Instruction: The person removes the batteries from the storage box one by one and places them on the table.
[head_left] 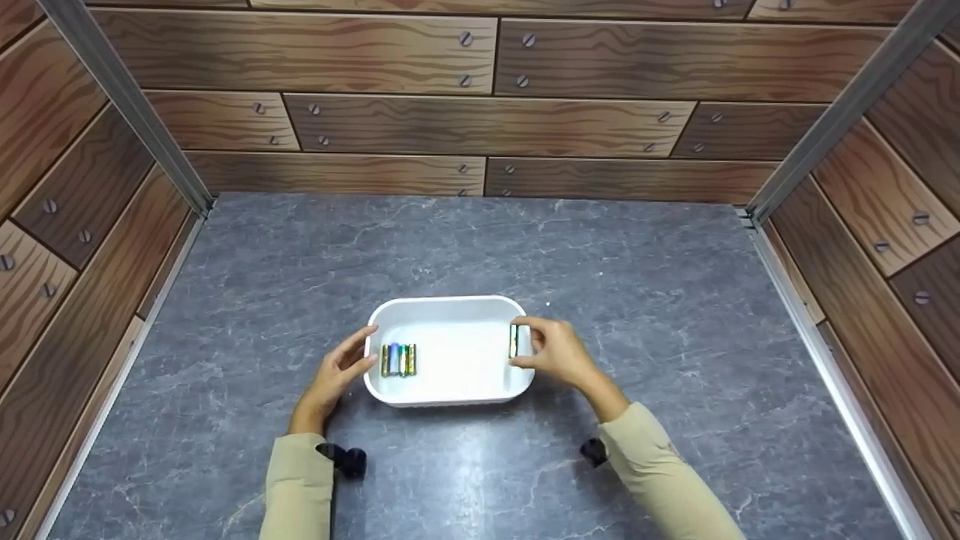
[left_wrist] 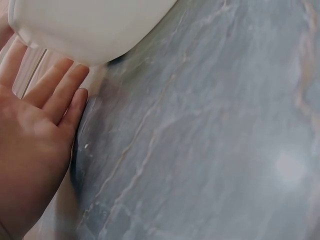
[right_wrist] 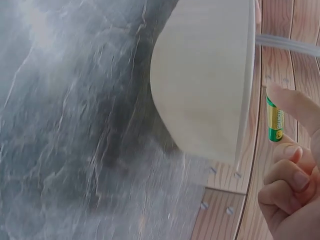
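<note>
A white oval-cornered plastic tub (head_left: 450,300) sits on the grey marbled tabletop. Several AA-type batteries (head_left: 399,360) in gold, blue and green stand or lie side by side in its left end; which, I cannot tell. At the right end my right hand (head_left: 559,351) pinches a green and gold battery (right_wrist: 275,119) by its two ends, between thumb and fingertip, over the rim. My left hand (head_left: 337,373) is at the tub's left end, fingertips at the rim. In the left wrist view its fingers (left_wrist: 62,90) extend against the tub's outside wall.
Wood-plank-patterned walls (head_left: 480,120) rise at the back and both sides, with metal posts (head_left: 840,112) in the corners. Black wrist cameras (head_left: 346,460) hang by both sleeves. Small white specks (head_left: 547,304) lie on the tabletop behind the tub.
</note>
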